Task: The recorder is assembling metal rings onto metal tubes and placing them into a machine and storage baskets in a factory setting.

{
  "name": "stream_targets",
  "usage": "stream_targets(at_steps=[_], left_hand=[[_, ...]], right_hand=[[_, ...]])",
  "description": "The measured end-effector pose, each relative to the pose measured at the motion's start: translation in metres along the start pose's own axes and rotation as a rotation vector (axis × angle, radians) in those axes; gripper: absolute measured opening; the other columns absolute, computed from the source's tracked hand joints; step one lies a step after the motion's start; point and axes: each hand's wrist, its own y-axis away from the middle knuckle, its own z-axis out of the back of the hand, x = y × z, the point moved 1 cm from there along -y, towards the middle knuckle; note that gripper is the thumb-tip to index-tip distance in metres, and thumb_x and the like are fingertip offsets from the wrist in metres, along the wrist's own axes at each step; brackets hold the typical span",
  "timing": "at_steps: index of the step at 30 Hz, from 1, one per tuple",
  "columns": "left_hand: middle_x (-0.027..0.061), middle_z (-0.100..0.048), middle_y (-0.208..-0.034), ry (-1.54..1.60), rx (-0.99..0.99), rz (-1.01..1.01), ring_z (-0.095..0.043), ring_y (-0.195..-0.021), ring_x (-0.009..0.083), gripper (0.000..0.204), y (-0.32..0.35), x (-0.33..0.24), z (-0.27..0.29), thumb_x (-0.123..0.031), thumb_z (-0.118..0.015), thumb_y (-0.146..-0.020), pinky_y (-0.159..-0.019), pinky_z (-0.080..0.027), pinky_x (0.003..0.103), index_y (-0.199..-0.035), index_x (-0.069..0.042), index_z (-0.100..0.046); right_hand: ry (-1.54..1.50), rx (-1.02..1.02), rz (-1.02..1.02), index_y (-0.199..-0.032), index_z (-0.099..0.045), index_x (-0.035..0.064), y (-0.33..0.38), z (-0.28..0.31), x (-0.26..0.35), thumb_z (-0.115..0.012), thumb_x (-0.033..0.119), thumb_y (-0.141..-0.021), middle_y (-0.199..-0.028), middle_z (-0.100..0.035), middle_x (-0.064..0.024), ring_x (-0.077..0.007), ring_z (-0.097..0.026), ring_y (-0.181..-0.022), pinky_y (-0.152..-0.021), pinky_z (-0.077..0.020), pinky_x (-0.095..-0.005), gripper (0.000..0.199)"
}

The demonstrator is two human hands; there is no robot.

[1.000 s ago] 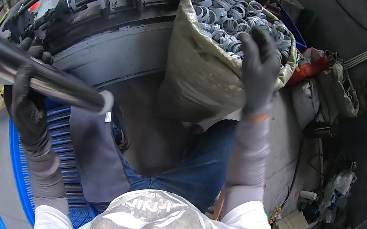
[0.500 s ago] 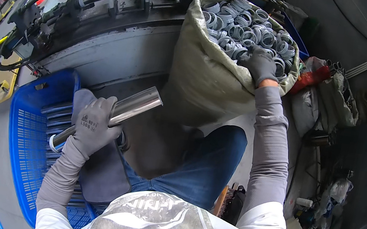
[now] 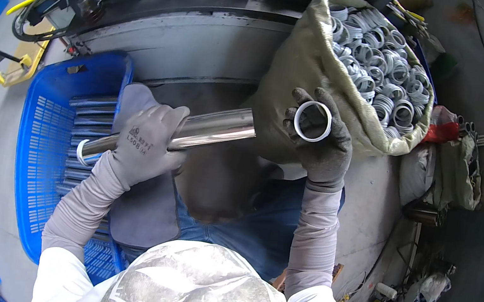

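Wrapped round a shiny metal tube (image 3: 220, 127) is my left hand (image 3: 147, 143), in a grey glove. The tube slants up to the right over my lap, and a white ring (image 3: 82, 152) sits on its lower left end. My right hand (image 3: 325, 146), also gloved, is turned palm up and grips a single white plastic ring (image 3: 316, 104) by its edge. That ring is a little apart from the tube's right end. Behind my right hand stands a woven sack (image 3: 309, 53) full of loose grey-white rings (image 3: 390, 67).
A blue plastic basket (image 3: 39, 136) at my left holds several metal tubes (image 3: 92, 119). Across the front runs a machine bench (image 3: 197, 38) with rods and clamps. Bundled sacks (image 3: 425, 162) lie at the right, and a yellow cart (image 3: 20, 71) stands far left.
My right hand has come out of the sack, back toward me, with one ring in it. The tube in my left hand has tilted flatter. The whole view has shifted.
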Motion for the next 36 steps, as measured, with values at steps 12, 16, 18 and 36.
stream_targets(at_steps=[12, 16, 18, 36], left_hand=[[0.0141, -0.064, -0.091, -0.057, 0.042, -0.060, -0.066, -0.087, 0.0324, 0.061, -0.002, -0.006, -0.002, -0.024, -0.079, -0.066, -0.078, -0.053, 0.045, -0.120, -0.003, -0.060], [0.0139, -0.063, -0.089, -0.055, 0.073, -0.027, -0.066, -0.086, 0.0316, 0.057, -0.005, -0.003, -0.003, -0.024, -0.078, -0.068, -0.078, -0.054, 0.044, -0.117, -0.003, -0.059], [0.0137, -0.063, -0.089, -0.061, 0.069, -0.036, -0.066, -0.086, 0.0313, 0.055, -0.006, -0.004, -0.004, -0.024, -0.078, -0.068, -0.077, -0.054, 0.044, -0.116, -0.003, -0.059], [0.0161, -0.066, -0.090, -0.068, 0.152, -0.009, -0.067, -0.087, 0.0349, 0.075, -0.005, -0.005, -0.008, -0.036, -0.089, -0.062, -0.079, -0.053, 0.046, -0.121, 0.000, -0.060]], right_hand=[[0.866, -0.230, 0.090, -0.098, -0.066, -0.0025, -0.008, -0.034, -0.061, -0.073, 0.010, -0.091, -0.115, -0.071, -0.0156, -0.0220, -0.069, -0.101, -0.091, -0.0549, -0.0306, 0.016], [0.562, -0.306, 0.029, -0.082, -0.063, 0.0006, 0.003, -0.033, -0.060, -0.081, 0.014, -0.083, -0.093, -0.072, -0.0122, -0.0170, -0.066, -0.098, -0.082, -0.0508, -0.0287, 0.022], [0.582, -0.231, 0.061, -0.088, -0.065, -0.0009, 0.005, -0.027, -0.060, -0.079, 0.012, -0.084, -0.101, -0.073, -0.0142, -0.0173, -0.065, -0.102, -0.087, -0.0492, -0.0280, 0.020], [0.785, -0.182, 0.274, -0.119, -0.068, -0.0036, 0.001, -0.053, -0.095, -0.047, 0.029, -0.108, -0.110, -0.072, -0.0143, -0.0230, -0.071, -0.098, -0.091, -0.0550, -0.0346, 0.040]])
